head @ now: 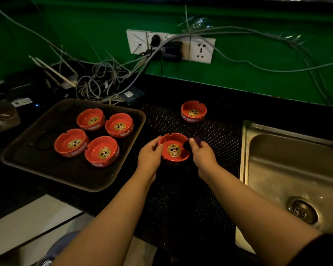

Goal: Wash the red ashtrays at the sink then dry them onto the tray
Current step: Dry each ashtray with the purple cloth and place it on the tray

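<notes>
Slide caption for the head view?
Left hand holds an ashtray; right hand wipes it with a cloth; four on tray.

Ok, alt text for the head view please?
Left hand steadies a red ashtray on the black mat while the right hand wipes inside it with a dark cloth. Four ashtrays sit on the tray; one more waits behind.

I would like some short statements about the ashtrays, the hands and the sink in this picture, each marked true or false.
1. Four red ashtrays sit on the tray. True.
2. The left hand holds the rim of an ashtray on the black mat. True.
3. The right hand is empty. False: it pinches a dark cloth at the ashtray's inside.
4. An ashtray lies in the sink. False: no ashtray is in it.
5. One more ashtray stands alone on the mat, behind the hands. True.
</notes>
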### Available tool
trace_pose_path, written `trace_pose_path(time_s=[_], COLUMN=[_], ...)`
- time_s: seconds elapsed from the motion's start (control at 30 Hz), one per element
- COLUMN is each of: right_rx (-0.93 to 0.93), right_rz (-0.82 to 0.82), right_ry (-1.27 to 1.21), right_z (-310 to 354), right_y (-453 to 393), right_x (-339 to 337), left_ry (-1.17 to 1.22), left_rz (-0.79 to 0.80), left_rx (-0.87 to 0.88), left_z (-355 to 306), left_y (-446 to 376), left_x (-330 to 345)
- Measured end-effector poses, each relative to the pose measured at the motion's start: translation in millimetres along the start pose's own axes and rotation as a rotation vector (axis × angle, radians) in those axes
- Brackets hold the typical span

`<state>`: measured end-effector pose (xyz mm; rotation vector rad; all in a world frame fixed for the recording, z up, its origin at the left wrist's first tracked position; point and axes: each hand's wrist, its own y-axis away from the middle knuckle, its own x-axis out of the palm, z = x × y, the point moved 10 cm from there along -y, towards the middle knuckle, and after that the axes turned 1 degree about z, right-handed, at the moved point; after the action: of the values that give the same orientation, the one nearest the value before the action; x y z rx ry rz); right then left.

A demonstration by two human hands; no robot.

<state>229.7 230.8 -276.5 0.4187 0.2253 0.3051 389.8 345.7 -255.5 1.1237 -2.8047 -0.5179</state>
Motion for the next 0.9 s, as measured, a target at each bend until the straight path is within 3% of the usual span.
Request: trace_pose_path(time_s=[0.27, 0.6, 0.7, 0.9], right_rx=[-0.108, -0.168, -0.189, -0.243], right_rz=[0.187, 0.515, 0.598, 0.606], right_ry=[-0.086, -0.120, -0.115, -0.057], right_z=[24.1, 71.3, 90.9, 126.4], right_y=[25.2, 66.1, 73.5, 58.3], right_x=[70.9, 206.4, 255.9, 357.5], left_ry=[0.086, 0.169, 0.219, 0.198], left_rz=[-0.207, -0.550, -0.588, -0.666], left_rx=[0.054, 0.108, 0.121, 0.090], left_z=[-9.6, -23.8, -33.7, -53.4], left_y=[14.4, 15.4, 3.7, -52.0], left_x=[-80.1, -221.5, -265.1, -348.4])
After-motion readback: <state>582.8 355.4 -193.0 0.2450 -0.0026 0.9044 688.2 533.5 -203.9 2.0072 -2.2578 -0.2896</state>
